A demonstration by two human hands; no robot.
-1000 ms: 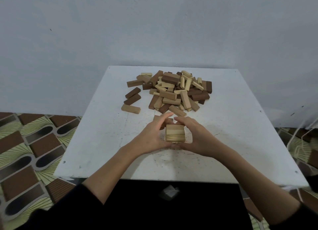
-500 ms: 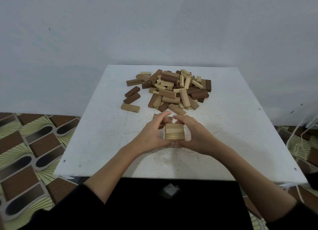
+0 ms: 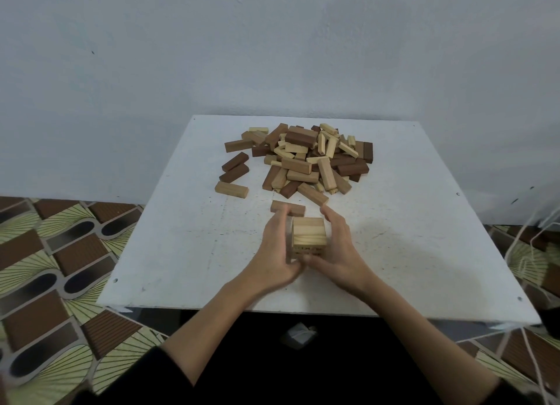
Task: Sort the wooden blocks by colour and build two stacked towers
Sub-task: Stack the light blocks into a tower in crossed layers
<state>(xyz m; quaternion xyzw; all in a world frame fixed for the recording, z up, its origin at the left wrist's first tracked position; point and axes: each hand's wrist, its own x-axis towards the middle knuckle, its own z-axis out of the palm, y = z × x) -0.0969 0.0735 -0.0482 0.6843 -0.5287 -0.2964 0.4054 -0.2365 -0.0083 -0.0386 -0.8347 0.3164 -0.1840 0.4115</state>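
With fingertips parted since a second ago, the pale tower (image 3: 309,236), at the table (image 3: 181,238)'s 6 o'clock, is flanked by the left hand (image 3: 277,250) and right hand (image 3: 336,247), relaxed and grasping nothing, suggesting squaring is done; the block pile (image 3: 303,159) at 12 o'clock remains unsorted.

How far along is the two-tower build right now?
Done: a short light tower of about two layers stands near the table front. In hand: left hand and right hand flank it, squaring its sides. Left: the mixed pile is unsorted; no dark tower exists, only one brown block beside.
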